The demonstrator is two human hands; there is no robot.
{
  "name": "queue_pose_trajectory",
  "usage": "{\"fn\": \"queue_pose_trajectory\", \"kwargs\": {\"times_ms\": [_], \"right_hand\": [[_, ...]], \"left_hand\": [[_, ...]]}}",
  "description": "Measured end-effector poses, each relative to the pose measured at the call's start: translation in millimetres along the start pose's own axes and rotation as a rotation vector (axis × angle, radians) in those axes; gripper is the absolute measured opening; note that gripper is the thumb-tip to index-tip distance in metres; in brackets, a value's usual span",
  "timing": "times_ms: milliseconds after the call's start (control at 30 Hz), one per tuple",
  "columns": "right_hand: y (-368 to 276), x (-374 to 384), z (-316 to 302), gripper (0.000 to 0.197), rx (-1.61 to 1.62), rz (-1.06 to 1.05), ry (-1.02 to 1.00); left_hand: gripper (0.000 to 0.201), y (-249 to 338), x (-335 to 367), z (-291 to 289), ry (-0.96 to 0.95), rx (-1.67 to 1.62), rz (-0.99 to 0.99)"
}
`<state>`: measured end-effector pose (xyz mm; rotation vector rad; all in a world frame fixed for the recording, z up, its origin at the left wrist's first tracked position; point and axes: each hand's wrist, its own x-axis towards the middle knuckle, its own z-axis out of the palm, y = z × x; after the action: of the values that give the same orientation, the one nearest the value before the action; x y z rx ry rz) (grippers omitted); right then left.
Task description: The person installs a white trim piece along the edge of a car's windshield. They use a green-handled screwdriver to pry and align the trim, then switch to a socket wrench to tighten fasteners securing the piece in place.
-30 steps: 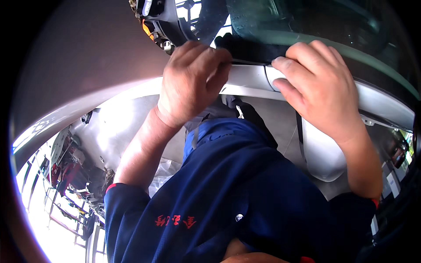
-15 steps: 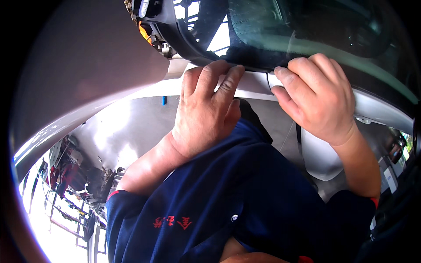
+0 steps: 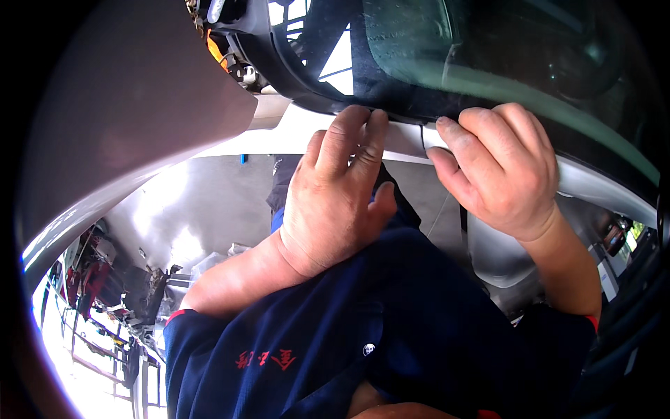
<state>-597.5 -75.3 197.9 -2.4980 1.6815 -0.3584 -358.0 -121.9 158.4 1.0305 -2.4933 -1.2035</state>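
Dark edge strip: the dark strip (image 3: 403, 119) borders the windshield (image 3: 502, 63) on your side, long axis running left to right, beyond your palms.
Left hand: your left hand (image 3: 328, 199) has its fingers stretched to the windshield's near edge, fingertips appearing to touch, thumb apart.
Right hand: your right hand (image 3: 509, 167) is curled, forefinger at that windshield edge, thumb lower; you cannot tell whether it pinches anything.
Panel seam: along the windshield's near side, the seam (image 3: 423, 138) in the silver panel (image 3: 401, 142) lies between your hands, nearer your right fingertips.
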Motion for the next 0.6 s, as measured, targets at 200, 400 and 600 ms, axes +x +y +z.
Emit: {"fn": "queue_pose_trajectory", "kwargs": {"times_ms": [200, 400, 600], "right_hand": [[0.7, 0.1, 3.2, 0.027, -0.021, -0.017, 0.017], [2.4, -0.7, 2.6, 0.032, -0.021, -0.014, 0.013], [6.3, 0.3, 3.0, 0.023, -0.052, -0.021, 0.053]], "left_hand": [[0.081, -2.3, 3.9, 9.0, 0.054, -0.125, -0.033], [0.071, -11.0, 10.3, 7.2, 0.076, -0.080, 0.029], [0.073, -14.5, 15.2, 0.4, 0.009, -0.074, 0.038]]}}
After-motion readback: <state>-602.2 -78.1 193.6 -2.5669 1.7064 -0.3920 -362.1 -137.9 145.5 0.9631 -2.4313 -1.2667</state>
